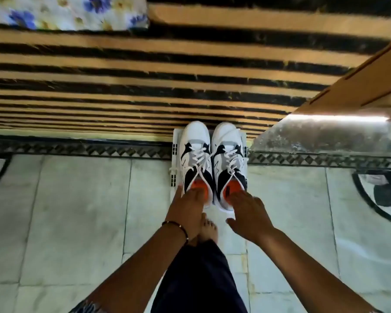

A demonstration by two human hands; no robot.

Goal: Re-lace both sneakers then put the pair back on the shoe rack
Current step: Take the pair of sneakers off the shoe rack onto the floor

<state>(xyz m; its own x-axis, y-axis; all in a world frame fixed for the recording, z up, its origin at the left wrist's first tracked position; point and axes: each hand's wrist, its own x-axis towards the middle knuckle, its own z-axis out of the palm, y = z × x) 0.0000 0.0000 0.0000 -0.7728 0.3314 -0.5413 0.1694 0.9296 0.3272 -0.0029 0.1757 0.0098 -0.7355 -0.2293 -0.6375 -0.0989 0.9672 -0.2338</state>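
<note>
Sneakers stood side by side, toes pointing away from the person, on a low white shoe rack (174, 152) set on the pale tiled floor (77, 211) at the edge of a tan-and-black striped rug (145, 71). Left sneaker (195, 152) and right sneaker (229, 154) were white with black panels and orange insoles, touching along their inner sides; white laces (199, 159) crossed over both tongues. Left hand (187, 206) rested at the heel of the left sneaker, fingers (198, 193) pressed together and curled over the collar onto the orange lining; a dark bead bracelet (178, 227) circled that wrist. Right hand (248, 213) lay at the heel of the right sneaker, fingers loosely spread, thumb held out to the side, tips at the collar; whether it gripped the shoe could not be told. A bare foot (209, 229) showed between the forearms. A floral cushion (66, 12) sat at upper left, wooden furniture (359, 86) at right.
</note>
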